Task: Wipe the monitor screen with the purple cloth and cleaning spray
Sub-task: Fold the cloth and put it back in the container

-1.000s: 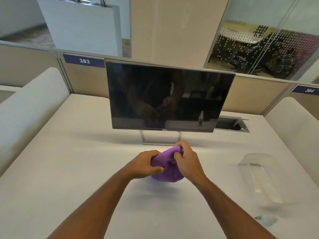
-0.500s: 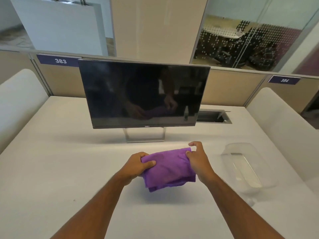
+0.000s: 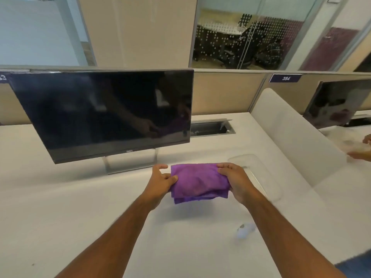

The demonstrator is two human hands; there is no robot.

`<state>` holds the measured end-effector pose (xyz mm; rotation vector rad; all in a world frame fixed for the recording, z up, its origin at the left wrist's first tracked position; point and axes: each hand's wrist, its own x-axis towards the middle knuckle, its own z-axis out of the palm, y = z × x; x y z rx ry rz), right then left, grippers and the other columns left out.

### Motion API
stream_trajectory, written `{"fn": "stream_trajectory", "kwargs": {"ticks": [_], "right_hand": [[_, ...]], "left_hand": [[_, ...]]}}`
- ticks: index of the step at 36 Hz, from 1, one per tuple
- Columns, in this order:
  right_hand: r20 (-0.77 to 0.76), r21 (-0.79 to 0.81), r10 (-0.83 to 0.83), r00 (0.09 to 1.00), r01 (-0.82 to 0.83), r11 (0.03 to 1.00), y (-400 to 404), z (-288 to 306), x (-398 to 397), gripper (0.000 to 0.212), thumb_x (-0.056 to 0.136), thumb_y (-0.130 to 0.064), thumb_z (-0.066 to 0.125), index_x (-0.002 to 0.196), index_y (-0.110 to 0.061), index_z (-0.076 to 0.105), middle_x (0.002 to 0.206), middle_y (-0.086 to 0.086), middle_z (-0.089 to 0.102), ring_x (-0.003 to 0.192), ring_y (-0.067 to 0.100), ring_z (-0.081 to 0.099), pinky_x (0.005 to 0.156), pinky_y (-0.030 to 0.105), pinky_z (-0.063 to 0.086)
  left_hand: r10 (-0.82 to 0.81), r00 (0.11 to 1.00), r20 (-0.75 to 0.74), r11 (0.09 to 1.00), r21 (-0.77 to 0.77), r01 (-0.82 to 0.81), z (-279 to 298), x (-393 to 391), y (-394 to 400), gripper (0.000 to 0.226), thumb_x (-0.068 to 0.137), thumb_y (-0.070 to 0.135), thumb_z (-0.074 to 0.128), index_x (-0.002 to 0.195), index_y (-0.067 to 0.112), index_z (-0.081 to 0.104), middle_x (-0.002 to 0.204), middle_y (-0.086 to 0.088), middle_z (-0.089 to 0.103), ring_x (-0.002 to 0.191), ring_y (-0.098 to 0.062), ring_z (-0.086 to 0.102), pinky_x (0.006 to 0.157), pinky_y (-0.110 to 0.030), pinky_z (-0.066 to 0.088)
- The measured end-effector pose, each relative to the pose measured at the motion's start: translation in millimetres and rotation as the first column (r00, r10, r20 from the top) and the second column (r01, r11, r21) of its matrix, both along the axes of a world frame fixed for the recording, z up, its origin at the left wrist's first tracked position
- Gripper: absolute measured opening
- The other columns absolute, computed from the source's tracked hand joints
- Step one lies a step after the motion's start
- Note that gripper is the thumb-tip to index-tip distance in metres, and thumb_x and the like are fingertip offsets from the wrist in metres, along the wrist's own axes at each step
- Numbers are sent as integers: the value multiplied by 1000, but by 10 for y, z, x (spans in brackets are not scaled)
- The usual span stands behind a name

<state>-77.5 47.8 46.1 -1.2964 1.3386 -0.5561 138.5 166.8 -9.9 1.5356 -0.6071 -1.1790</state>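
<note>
The white tabletop (image 3: pixel 60 207) carries a dark monitor (image 3: pixel 104 113) on a metal stand (image 3: pixel 130 163) at ten o'clock. A clear plastic container (image 3: pixel 261 177) lies at two o'clock, a small blurred white object (image 3: pixel 244 230) at four o'clock.

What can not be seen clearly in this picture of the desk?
- Small white thing on the desk, head view: blurred, so whether it is the spray cannot be told.
- Clear plastic tray: partly behind the right hand, its contents unclear.
- Purple cloth: its side edges are covered by the left hand and the right hand.
- Monitor: dark reflections hide any dirt.
</note>
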Motion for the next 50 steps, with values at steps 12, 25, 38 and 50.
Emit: {"fn": "stream_trajectory", "kwargs": {"ticks": [12,25,38,50], "right_hand": [[-464,-449,27,886,-261,855,-705,85,-852,42,95,-2,58,134,-17,57,130,2,52,113,22,56,94,28,44],[-664,-640,-228,712,-384,666,-1088,-295,-1145,24,105,-44,35,104,-26,50,93,-2,59,80,18,61,62,31,43],[-810,-363,62,583,-581,729,-1187,-820,-1152,26,100,-1,41,125,0,51,127,20,43,109,41,50,81,47,44],[-886,-260,87,456,-642,721,-1192,-917,-1090,36,110,-34,29,134,-13,46,128,11,57,107,31,60,85,37,47]], "left_hand": [[-135,812,568,984,-21,178,266,-985,-1045,18,95,13,61,107,24,69,108,10,58,94,-9,58,83,-20,51],[-289,554,781,933,99,347,203,-1672,-1649,15,96,27,60,107,17,65,107,2,52,82,-11,54,72,-18,44],[-365,27,931,872,332,359,-4,-1819,-1759,19,94,30,58,105,17,66,106,-1,60,101,-20,41,80,-32,34],[-403,53,914,851,352,389,-221,-1707,-1752,44,101,47,41,129,21,63,163,-5,19,151,-26,1,118,-46,-3]]}}
